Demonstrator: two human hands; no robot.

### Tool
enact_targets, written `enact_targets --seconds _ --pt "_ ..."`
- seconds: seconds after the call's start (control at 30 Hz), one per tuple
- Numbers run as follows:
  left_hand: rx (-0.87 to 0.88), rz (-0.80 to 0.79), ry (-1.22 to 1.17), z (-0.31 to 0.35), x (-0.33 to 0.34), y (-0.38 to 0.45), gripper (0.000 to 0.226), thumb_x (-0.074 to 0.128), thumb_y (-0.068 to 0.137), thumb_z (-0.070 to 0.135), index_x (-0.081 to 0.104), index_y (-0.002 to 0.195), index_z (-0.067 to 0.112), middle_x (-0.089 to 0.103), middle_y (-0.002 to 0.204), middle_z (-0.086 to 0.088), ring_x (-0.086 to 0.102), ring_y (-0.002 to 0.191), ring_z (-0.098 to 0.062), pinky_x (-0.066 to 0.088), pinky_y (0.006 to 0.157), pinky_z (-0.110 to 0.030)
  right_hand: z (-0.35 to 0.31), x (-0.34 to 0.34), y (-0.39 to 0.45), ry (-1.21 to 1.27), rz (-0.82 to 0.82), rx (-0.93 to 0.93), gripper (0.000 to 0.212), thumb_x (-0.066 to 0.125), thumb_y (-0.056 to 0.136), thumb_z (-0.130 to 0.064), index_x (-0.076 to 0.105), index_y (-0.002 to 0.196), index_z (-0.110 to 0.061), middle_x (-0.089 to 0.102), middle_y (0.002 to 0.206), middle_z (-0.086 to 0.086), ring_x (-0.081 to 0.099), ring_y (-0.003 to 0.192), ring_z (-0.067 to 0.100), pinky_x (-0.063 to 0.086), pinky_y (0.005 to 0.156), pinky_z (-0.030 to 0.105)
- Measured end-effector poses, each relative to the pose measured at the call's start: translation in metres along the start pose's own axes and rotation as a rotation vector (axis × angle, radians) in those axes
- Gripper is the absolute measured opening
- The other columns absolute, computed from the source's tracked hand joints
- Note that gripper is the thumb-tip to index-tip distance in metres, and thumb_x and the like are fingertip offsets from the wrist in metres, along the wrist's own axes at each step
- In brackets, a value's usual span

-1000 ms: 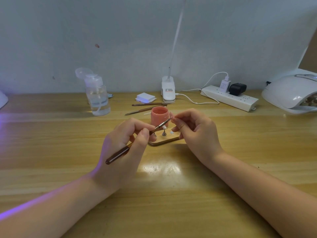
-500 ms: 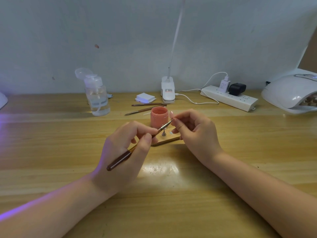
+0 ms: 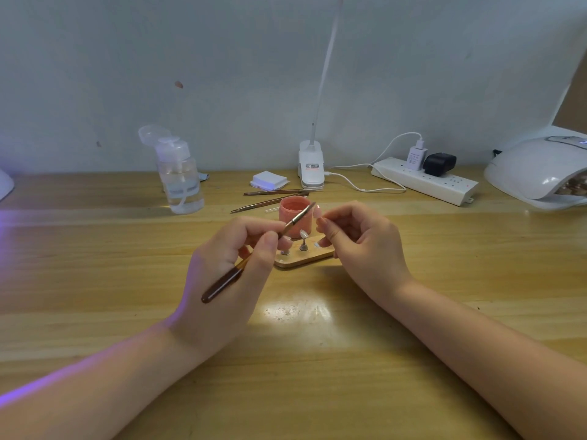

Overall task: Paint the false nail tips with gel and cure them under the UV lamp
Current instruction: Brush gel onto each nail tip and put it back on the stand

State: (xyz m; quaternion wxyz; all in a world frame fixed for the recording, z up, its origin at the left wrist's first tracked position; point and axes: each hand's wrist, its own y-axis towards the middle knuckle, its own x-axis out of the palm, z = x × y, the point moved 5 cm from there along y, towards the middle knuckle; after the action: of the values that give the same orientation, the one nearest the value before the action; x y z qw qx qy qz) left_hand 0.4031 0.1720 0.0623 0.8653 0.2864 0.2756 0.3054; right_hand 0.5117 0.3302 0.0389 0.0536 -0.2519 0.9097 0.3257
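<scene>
Right of the table point(image 3: 444, 249), frame crops UV lamp point(image 3: 540, 173); interior perhaps occupied.

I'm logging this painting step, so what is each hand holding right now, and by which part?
The left hand holds the brush at mid-handle. The right hand pinches a false nail tip by its lower end.
</scene>
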Motion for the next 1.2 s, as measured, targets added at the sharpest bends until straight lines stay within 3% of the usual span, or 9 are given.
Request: enact_targets --seconds 0.13,0.27,0.47,0.63,0.8,0.93,1.07,1.2 --pt "-0.108 -0.004 -0.152 -0.009 0.001 0.001 0.017 0.050 0.093 0.019 0.066 0.096 0.020 0.074 0.087 0.004 0.066 0.081 -0.003 0.046 0.071 -0.010 -0.002 0.001 -0.001 0.022 -0.024 0.007 0.006 0.068 0.088 -0.009 0.067 0.094 -0.007 0.072 0.081 0.003 0.071 0.068 0.014 0.052 0.058 0.023" --pt "-0.084 -0.005 -0.208 -0.010 -0.001 0.003 0.022 0.043 0.088 0.005 0.065 0.084 0.007 0.072 0.076 -0.007 0.066 0.071 -0.004 0.044 0.067 -0.007 -0.003 0.001 0.000 0.039 -0.023 0.022 0.005 0.067 0.089 -0.011 0.067 0.093 -0.008 0.071 0.080 0.003 0.071 0.068 0.013 0.052 0.058 0.021" --pt "-0.146 0.040 -0.236 -0.014 -0.001 0.005 0.021 0.047 0.093 0.018 0.067 0.096 0.013 0.075 0.086 -0.001 0.067 0.080 -0.004 0.046 0.069 -0.010 -0.004 0.001 -0.001 0.055 -0.033 0.029 0.008 0.067 0.089 -0.010 0.067 0.095 -0.005 0.072 0.082 0.005 0.071 0.069 0.014 0.051 0.058 0.021" --pt "-0.135 0.032 -0.240 -0.011 -0.003 0.005 0.020 0.047 0.089 0.010 0.067 0.086 0.010 0.073 0.076 -0.005 0.068 0.072 -0.006 0.047 0.066 -0.009 -0.004 0.001 -0.001 0.051 -0.028 0.029 0.005 0.067 0.089 -0.012 0.066 0.093 -0.010 0.072 0.081 0.003 0.071 0.068 0.013 0.052 0.057 0.021" --pt "-0.244 0.142 -0.100 -0.017 -0.012 0.031 0.013 0.059 0.087 0.026 0.070 0.081 0.025 0.073 0.072 0.008 0.062 0.068 -0.004 0.047 0.062 -0.016 -0.004 0.001 -0.001 0.062 -0.005 0.047 0.003 0.067 0.089 -0.013 0.066 0.091 -0.012 0.071 0.079 0.002 0.071 0.067 0.014 0.051 0.056 0.022" --pt "-0.291 0.237 0.062 -0.024 -0.021 0.066 0.018 0.066 0.085 0.022 0.069 0.067 0.022 0.067 0.058 0.015 0.053 0.050 0.006 0.036 0.045 -0.006 -0.003 0.001 -0.002 0.063 0.005 0.059 0.008 0.066 0.089 -0.011 0.065 0.091 -0.018 0.071 0.078 -0.001 0.071 0.067 0.012 0.053 0.056 0.023" --pt "-0.366 0.118 0.256 -0.026 -0.014 0.106 0.019 0.062 0.083 0.021 0.068 0.065 0.018 0.066 0.054 0.013 0.055 0.051 0.007 0.040 0.048 -0.013 -0.007 0.000 -0.002 0.004 0.008 0.030 0.020 0.065 0.089 -0.007 0.065 0.091 -0.027 0.071 0.078 -0.004 0.071 0.067 0.012 0.056 0.060 0.028" --pt "-0.440 -0.065 0.453 -0.030 0.006 0.133 0.021 0.059 0.081 0.022 0.073 0.081 0.006 0.072 0.079 -0.008 0.055 0.067 -0.015 0.038 0.058 -0.025 -0.009 0.001 -0.003 -0.015 0.001 0.016 0.023 0.066 0.089 -0.006 0.065 0.086 -0.029 0.071 0.076 -0.005 0.071 0.067 0.012 0.056 0.059 0.026"
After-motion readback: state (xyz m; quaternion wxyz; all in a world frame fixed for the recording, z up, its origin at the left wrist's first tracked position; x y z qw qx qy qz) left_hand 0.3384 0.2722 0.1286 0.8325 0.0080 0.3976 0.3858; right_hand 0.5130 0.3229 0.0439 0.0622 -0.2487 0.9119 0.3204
